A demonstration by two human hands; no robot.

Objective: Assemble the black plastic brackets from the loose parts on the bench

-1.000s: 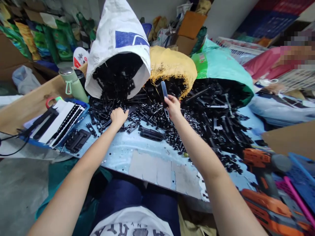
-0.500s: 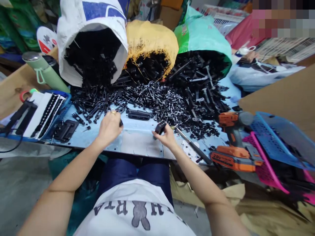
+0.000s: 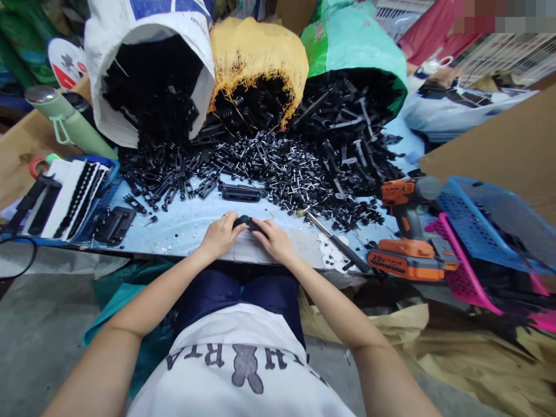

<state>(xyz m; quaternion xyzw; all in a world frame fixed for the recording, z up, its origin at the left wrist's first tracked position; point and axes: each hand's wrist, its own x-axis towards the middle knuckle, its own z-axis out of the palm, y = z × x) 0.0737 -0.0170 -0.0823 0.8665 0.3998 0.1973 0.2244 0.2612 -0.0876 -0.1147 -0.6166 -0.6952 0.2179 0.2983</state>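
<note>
Both of my hands meet over the front edge of the worktable, closed on a black plastic part [image 3: 246,220] whose exact kind I cannot make out. My left hand [image 3: 220,236] grips its left end with the thumb towards the middle. My right hand [image 3: 273,238] pinches its right end, thumb and fingers along it. Fingers cover much of the part. Just beyond lies a long black plastic assembly [image 3: 241,193]. Behind it spreads a pile of small black pieces with metal pins [image 3: 291,165].
White [image 3: 98,63], yellow [image 3: 260,46] and green [image 3: 347,49] sacks spill black parts at the back. Right are a hammer [image 3: 339,240], an orange cordless drill [image 3: 406,255] and a blue basket [image 3: 478,223]. Left are a green flask [image 3: 72,121] and a basket of strips [image 3: 102,194].
My left hand has moved right and my right hand left, bringing them together on the black plastic part. The whole view has shifted slightly.
</note>
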